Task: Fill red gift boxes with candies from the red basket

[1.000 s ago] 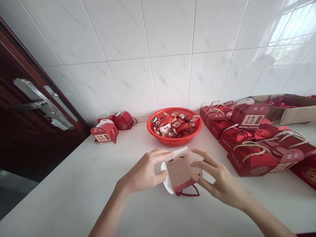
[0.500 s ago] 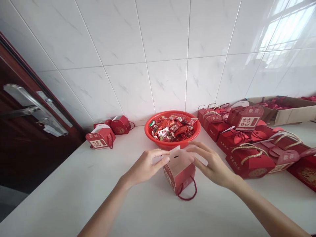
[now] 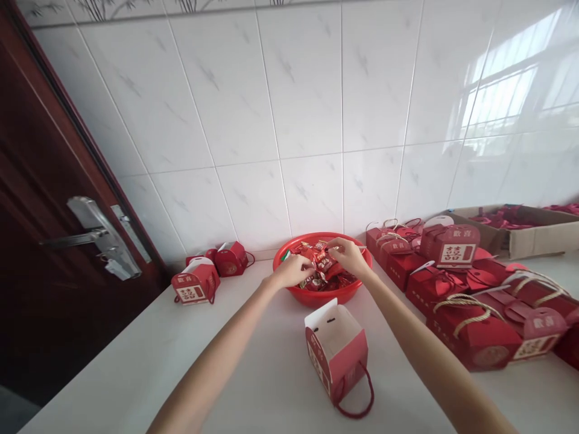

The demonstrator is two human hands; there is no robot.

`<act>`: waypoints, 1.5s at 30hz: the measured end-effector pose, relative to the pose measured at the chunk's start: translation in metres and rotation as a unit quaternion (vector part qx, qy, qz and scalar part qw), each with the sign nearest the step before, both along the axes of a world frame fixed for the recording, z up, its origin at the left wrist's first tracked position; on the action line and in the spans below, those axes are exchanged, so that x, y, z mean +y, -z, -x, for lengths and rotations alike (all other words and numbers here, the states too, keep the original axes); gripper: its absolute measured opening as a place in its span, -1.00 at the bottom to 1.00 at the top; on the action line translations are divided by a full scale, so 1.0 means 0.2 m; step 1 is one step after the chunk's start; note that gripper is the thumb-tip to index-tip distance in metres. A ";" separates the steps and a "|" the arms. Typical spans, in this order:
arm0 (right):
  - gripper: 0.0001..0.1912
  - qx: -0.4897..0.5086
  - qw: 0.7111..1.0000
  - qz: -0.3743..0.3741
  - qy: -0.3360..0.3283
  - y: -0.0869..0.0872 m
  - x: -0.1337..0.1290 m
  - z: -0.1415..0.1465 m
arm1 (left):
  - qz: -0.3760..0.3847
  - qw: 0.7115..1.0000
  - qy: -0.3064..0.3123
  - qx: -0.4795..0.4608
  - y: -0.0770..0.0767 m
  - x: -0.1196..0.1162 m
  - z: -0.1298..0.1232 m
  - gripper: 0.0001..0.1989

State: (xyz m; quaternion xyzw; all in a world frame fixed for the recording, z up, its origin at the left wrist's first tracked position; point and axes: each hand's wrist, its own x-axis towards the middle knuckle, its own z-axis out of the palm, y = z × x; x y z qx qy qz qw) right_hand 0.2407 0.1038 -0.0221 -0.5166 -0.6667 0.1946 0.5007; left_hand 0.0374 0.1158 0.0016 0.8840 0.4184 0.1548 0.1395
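Two bare hands at a red plastic basket (image 3: pixel 325 298) of wrapped sweets (image 3: pixel 323 259), on a white table (image 3: pixel 253 374). The basket stands near the table's far edge, close to the tiled wall (image 3: pixel 312 102). The left hand (image 3: pixel 296 270) lies over the basket's near left part, its fingers curled down at the sweets. The right hand (image 3: pixel 349 255) lies over the right part, its thumb and fingers bent toward the heap. The two hands are apart from each other; whether either grips a sweet cannot be told. The sweets lie directly beneath and between the fingertips.

An open red box (image 3: pixel 348 355) stands on the table on the near side of the basket, between the forearms and apart from both hands. Its pale interior shows, with two dark slots in the raised flap; its dark red cord handle (image 3: pixel 371 392) loops out toward the viewer. Further red boxes (image 3: pixel 194 283) stand near the table's far left corner. A larger group of red gift boxes (image 3: pixel 474 337) fills the right side, with an open carton (image 3: pixel 543 239) behind it along the far edge.
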 end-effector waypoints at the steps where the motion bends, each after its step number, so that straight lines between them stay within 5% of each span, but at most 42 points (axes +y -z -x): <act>1: -0.79 0.002 1.000 -0.001 0.010 0.01 0.03 0.00 | 0.000 1.000 0.002 0.022 0.02 0.04 -0.03 -0.81; 10: -0.65 -0.038 0.997 0.060 0.002 0.16 0.17 -0.03 | 0.018 0.993 -0.006 0.114 0.15 0.13 -0.15 -0.73; 15: -0.51 -0.064 0.996 0.061 -0.005 0.19 0.17 -0.03 | 0.054 0.996 -0.001 0.069 0.18 0.15 -0.15 -0.88; 19: -0.58 -0.055 0.997 0.051 -0.023 0.18 0.15 -0.03 | 0.069 0.997 -0.004 -0.013 0.20 0.16 -0.14 -0.79; 31: -0.79 0.113 0.988 0.017 -0.103 0.15 0.12 -0.02 | 0.047 0.959 -0.016 -0.280 0.23 0.19 -0.10 -0.51; 40: -0.63 0.229 0.955 0.064 -0.178 0.10 0.06 -0.01 | 0.064 0.947 0.015 -0.315 0.23 0.18 -0.10 -0.57; 45: -0.66 0.309 0.941 0.055 -0.126 0.10 0.07 -0.02 | 0.095 0.951 -0.020 -0.295 0.24 0.20 -0.11 -0.61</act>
